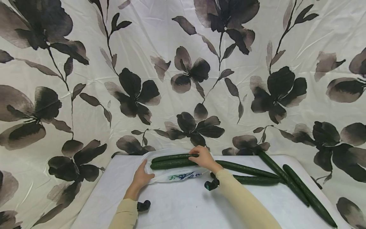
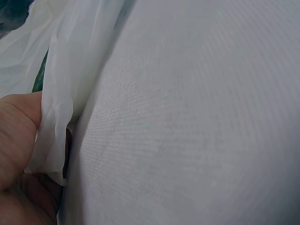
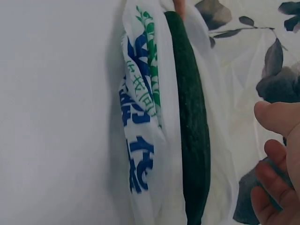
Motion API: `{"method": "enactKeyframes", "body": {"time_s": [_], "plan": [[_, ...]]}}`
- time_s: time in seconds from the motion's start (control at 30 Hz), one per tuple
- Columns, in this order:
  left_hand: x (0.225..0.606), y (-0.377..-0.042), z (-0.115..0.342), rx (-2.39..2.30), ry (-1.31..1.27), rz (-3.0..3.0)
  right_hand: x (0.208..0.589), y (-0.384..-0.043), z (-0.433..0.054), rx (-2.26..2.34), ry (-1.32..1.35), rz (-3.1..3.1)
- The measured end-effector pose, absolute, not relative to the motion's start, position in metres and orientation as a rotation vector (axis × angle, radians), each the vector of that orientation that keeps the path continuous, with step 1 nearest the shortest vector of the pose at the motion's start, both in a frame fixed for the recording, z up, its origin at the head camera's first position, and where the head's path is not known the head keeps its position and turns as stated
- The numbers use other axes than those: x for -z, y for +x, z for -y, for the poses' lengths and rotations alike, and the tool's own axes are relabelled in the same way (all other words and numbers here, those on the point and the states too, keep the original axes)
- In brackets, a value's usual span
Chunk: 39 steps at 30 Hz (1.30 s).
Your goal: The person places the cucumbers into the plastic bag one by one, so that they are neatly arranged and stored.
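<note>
A white plastic bag (image 1: 166, 176) with green and blue print lies on the table, and my left hand (image 1: 143, 176) grips its left rim. In the left wrist view, the plastic (image 2: 55, 126) passes between thumb and fingers. Two cucumbers lie side by side in the bag: a near one (image 1: 171, 164) and a far one (image 1: 171, 157). My right hand (image 1: 203, 158) holds the far cucumber at its right end. The right wrist view shows a cucumber (image 3: 192, 108) in the bag and my right thumb and curled fingers at the edge; their contact is unclear there.
Several more cucumbers lie on the right: one (image 1: 248, 168) reaching out from behind my right hand, one (image 1: 257, 180) below it, and two slanting ones (image 1: 286, 178). The white table (image 1: 177, 206) meets a floral-print cloth (image 1: 183, 105) at its back edge.
</note>
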State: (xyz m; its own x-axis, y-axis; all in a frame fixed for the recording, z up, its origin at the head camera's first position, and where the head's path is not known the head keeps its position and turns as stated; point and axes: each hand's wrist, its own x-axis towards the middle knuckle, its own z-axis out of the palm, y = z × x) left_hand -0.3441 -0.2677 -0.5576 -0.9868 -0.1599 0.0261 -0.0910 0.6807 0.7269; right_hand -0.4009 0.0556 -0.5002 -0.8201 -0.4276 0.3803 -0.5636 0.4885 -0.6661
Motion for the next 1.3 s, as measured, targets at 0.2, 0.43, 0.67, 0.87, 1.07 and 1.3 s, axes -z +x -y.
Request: {"method": "enactKeyframes", "body": {"time_s": [0.2, 0.43, 0.67, 0.87, 1.07, 1.3], "plan": [[0.558, -0.345, 0.268, 1.212, 0.224, 2.804, 0.499, -0.389, -0.079, -1.238, 0.842, 2.5], [0.559, -0.346, 0.27, 1.216, 0.196, 2.798, 0.495, -0.375, -0.105, -1.243, 0.879, 2.477], [0.557, -0.345, 0.268, 1.213, 0.177, 2.79, 0.492, -0.365, -0.135, -1.241, 0.88, 2.524], [0.554, -0.342, 0.268, 1.208, 0.162, 2.793, 0.492, -0.354, -0.166, -1.266, 0.867, 2.593], [0.558, -0.345, 0.268, 1.219, 0.165, 2.762, 0.495, -0.345, -0.196, -1.216, 0.831, 2.632], [0.558, -0.344, 0.268, 1.223, 0.169, 2.776, 0.502, -0.333, -0.23, -1.176, 0.771, 2.69]]}}
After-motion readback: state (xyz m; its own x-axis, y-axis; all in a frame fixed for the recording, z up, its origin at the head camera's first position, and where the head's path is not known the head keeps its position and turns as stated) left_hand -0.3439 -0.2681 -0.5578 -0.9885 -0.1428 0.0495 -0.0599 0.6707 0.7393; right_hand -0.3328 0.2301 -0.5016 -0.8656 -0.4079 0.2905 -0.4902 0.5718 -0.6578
